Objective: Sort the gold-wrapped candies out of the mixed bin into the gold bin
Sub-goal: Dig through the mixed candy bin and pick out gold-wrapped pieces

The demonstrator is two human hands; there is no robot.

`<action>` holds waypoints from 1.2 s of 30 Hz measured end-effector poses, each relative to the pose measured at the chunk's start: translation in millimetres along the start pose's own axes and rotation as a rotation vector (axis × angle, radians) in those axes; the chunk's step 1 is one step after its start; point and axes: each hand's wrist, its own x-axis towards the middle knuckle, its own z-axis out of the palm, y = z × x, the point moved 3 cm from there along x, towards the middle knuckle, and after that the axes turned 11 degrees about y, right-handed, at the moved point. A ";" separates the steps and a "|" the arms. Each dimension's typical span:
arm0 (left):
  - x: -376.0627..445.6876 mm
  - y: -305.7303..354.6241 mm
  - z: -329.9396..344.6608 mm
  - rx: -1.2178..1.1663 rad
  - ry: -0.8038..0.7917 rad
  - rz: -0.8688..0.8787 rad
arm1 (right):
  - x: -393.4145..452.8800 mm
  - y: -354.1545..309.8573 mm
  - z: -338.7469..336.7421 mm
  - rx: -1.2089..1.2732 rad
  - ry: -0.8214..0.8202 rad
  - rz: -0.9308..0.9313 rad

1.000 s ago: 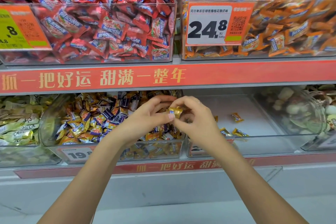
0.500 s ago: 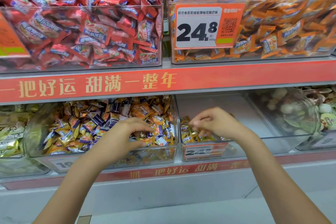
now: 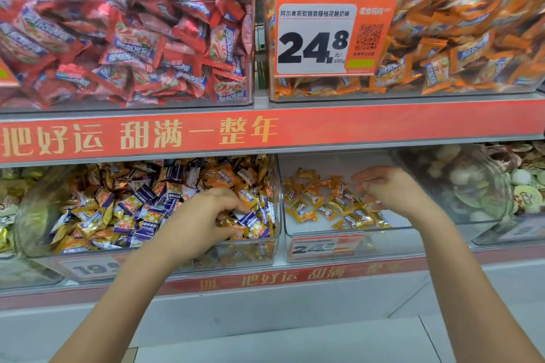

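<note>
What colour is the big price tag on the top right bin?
Orange, with a white panel carrying black digits: price tag, on the bin of orange candies, head view.

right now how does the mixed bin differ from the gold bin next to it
The mixed bin is heaped nearly full, while the gold bin holds a thin scatter with bare white floor showing. The mixed bin has purple and gold wrappers together; the gold bin has gold ones only. The left hand digs into the mixed bin; the right hand hovers open over the gold bin. Both are clear plastic with front price tags.
</note>
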 end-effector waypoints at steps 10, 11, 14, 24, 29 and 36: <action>10.1 10.8 11.0 -0.103 -0.018 -0.035 | -43.9 -41.1 21.6 0.224 -0.141 -0.171; 8.9 10.7 9.6 -0.135 0.015 -0.066 | -49.4 -43.0 22.2 0.246 -0.111 -0.206; 5.3 9.1 0.4 -0.290 0.138 -0.196 | -69.1 -54.4 26.2 0.311 -0.020 -0.323; 1.5 -5.7 -26.8 -0.074 0.363 -0.231 | -113.4 -91.1 103.6 -0.215 -0.304 -0.699; -15.1 -17.7 -34.7 -0.007 0.285 -0.220 | -116.1 -97.4 134.4 -0.659 -0.476 -0.676; -36.0 -24.3 -40.5 -0.098 0.075 -0.151 | -113.8 -103.2 140.8 -0.688 -0.610 -0.596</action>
